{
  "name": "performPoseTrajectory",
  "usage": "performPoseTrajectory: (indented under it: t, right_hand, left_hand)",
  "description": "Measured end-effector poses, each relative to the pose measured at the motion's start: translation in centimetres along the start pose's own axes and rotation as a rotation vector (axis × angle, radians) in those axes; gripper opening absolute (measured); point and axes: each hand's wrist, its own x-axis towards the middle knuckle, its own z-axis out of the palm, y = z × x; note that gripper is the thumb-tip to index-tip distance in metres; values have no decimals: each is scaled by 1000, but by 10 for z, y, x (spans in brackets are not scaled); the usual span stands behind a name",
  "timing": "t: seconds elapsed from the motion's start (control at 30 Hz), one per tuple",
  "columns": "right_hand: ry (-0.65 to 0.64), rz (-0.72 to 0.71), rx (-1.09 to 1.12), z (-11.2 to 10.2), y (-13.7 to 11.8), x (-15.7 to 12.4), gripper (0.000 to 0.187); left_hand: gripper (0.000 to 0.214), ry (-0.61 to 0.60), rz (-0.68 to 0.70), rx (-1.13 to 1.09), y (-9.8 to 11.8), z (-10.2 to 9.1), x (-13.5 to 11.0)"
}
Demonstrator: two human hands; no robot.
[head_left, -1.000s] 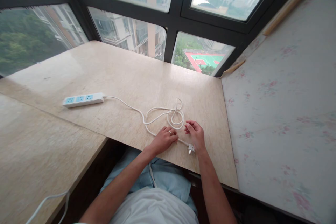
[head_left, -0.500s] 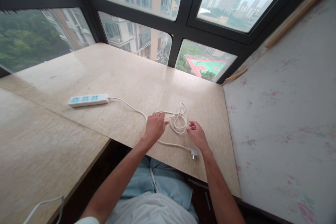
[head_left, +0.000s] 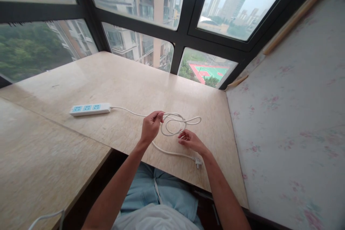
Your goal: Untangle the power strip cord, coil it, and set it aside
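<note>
A white power cord [head_left: 185, 125] lies in loose coils on the stone-like counter, with one narrow loop sticking out to the right. My left hand [head_left: 151, 124] is closed, pinching the cord at the left side of the coils. Just below the coils, my right hand [head_left: 192, 141] has its fingers curled but apart, fingertips close to the cord's lower edge; contact is hard to make out. The cord runs left to a white power strip [head_left: 90, 109] with blue socket faces. Its plug [head_left: 197, 162], prongs toward me, rests below my right hand.
The pale counter [head_left: 129, 82] meets dark-framed windows [head_left: 175, 57] at the back and a floral-papered wall [head_left: 269, 133] on the right. Its front edge steps back near my lap. Another white cable [head_left: 48, 216] hangs at the lower left.
My left hand has shifted slightly left and now pinches the cord. My right hand has moved left and down below the coils. The coils have changed shape, with a loop now pointing right.
</note>
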Motion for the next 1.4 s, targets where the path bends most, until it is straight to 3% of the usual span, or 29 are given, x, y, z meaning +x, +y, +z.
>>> performPoseTrajectory:
  t: [0.1,0.23,0.33,0.47,0.53,0.7,0.9,1.0,1.1,1.17,1.4]
  right_hand:
    - [-38,-26,14,12,-3,5,47]
    - [-65,-95,-193,44,-5,16,54]
    - [8,-139,-319,73,-10,31,68]
    - [138,-194,-232,98,-18,61,84]
    - [143,-199,-186,100,-21,75,82]
    - [-80,-103,33,87,-20,90,41]
    - [101,-190,165,91,-19,99,48]
    - [104,-274,182,95,-25,107,37]
    - [76,-307,187,85,-32,109,35]
    - [95,-273,190,67,-35,106,39]
    - [528,-272,174,-45,-49,88,49]
  left_hand:
    - [30,50,-49,-277,6,-7,5]
    - [31,115,-107,-530,13,-16,12]
    - [31,121,-135,-627,15,-21,15]
    - [32,82,-155,-663,11,-23,13]
    - [31,66,-160,-682,7,-24,12]
    - [30,71,-174,-786,-3,-29,14]
    - [29,25,-203,-865,-8,-26,13]
    - [32,9,-207,-836,-9,-24,9]
    - [33,33,-210,-792,-9,-31,7]
    - [33,76,-215,-783,-10,-41,7]
    - [32,369,-190,-590,-22,-75,9]
